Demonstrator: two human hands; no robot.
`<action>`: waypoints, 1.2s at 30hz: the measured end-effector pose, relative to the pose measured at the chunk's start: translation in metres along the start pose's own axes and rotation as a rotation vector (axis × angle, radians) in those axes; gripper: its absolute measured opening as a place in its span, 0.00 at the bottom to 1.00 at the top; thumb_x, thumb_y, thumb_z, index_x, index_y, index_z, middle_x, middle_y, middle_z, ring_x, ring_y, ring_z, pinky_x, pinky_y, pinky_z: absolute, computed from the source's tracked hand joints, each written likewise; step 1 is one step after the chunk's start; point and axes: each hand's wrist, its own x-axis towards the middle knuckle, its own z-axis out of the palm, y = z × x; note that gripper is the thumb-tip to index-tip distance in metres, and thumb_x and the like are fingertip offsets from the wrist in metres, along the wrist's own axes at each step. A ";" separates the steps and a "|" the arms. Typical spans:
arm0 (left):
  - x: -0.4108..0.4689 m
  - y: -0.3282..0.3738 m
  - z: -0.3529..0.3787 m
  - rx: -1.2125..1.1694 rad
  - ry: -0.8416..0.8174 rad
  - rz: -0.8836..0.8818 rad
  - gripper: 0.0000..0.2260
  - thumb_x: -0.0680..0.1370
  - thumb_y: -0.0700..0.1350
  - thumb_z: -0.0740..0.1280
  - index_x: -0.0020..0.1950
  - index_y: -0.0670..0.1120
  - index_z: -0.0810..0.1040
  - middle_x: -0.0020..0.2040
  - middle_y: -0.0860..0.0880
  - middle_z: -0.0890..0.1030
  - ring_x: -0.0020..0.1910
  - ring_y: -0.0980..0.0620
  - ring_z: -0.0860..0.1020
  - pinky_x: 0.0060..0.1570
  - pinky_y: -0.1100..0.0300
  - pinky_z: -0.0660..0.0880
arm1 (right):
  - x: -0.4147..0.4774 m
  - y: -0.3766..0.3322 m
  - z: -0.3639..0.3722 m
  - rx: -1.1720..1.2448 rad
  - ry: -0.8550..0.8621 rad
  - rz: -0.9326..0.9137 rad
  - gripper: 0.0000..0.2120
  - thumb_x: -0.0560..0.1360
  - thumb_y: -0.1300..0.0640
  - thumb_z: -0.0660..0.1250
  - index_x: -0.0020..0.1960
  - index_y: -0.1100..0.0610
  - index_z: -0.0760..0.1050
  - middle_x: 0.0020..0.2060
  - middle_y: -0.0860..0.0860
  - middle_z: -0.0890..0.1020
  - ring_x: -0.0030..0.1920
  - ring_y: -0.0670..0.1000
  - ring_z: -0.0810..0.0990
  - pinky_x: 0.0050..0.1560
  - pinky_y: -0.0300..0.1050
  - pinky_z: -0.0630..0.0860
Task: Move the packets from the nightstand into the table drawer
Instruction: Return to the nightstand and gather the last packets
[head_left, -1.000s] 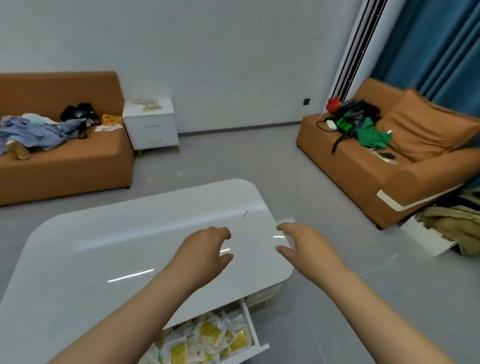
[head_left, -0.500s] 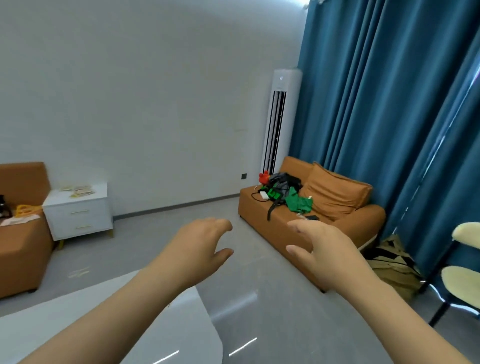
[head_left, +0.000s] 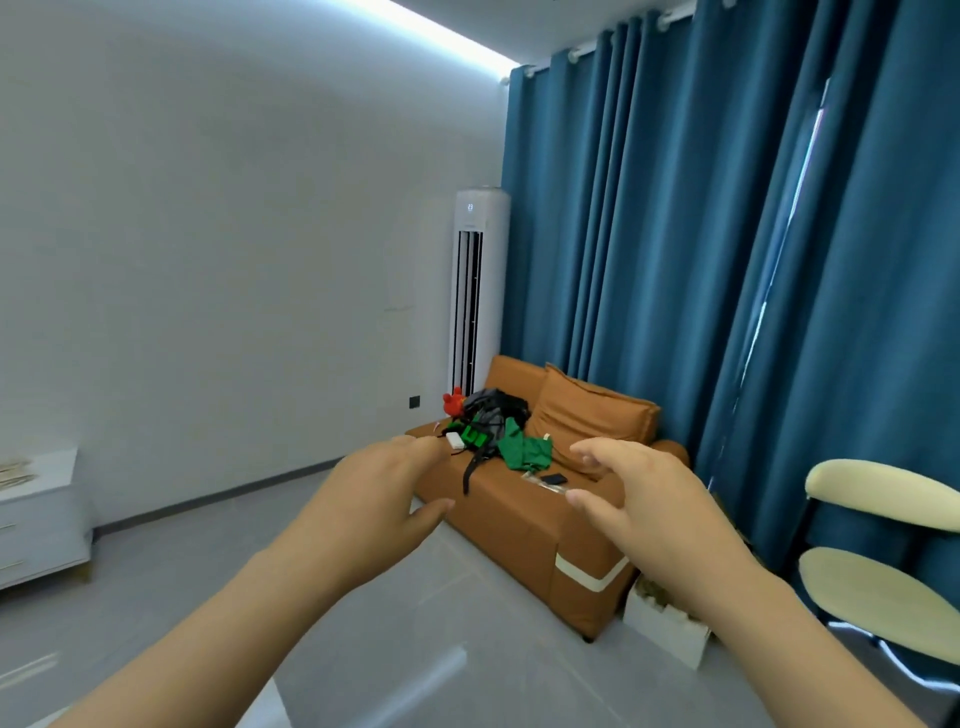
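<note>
Both hands, left (head_left: 374, 499) and right (head_left: 649, 512), are hovering loosely spread, gripping nothing (nightstand (head_left: 39, 519) sitting far left)

Two bare hands show near: one left hand (head_left: 374, 499) and one right hand (head_left: 644, 504). Far right is one orange sofa (head_left: 519, 525) bearing one cushion (head_left: 592, 421), one red toy (head_left: 453, 401) and one green cloth (head_left: 524, 449). One air conditioner (head_left: 475, 291) stands behind it, one chair (head_left: 878, 597) at the right edge and one nightstand (head_left: 41, 525) far left; its packets (head_left: 13, 470) are too blurred to count.
</note>
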 end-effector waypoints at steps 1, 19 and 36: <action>0.010 -0.003 0.005 -0.002 0.001 0.004 0.17 0.77 0.55 0.63 0.64 0.53 0.70 0.59 0.54 0.76 0.57 0.54 0.75 0.56 0.58 0.74 | 0.010 0.005 0.004 -0.007 -0.006 0.000 0.22 0.75 0.45 0.66 0.68 0.45 0.70 0.62 0.40 0.76 0.62 0.42 0.74 0.61 0.39 0.72; 0.214 -0.155 0.084 0.025 0.023 -0.048 0.18 0.78 0.55 0.62 0.67 0.54 0.67 0.60 0.55 0.75 0.59 0.54 0.74 0.57 0.60 0.72 | 0.263 0.040 0.111 -0.097 -0.071 -0.093 0.22 0.76 0.46 0.65 0.69 0.46 0.69 0.62 0.43 0.76 0.62 0.45 0.74 0.61 0.41 0.73; 0.370 -0.239 0.172 0.148 0.040 -0.363 0.17 0.78 0.57 0.62 0.65 0.54 0.69 0.62 0.58 0.75 0.60 0.57 0.74 0.56 0.64 0.70 | 0.486 0.122 0.251 0.069 -0.192 -0.346 0.21 0.76 0.46 0.64 0.68 0.46 0.69 0.63 0.43 0.76 0.63 0.46 0.73 0.61 0.43 0.72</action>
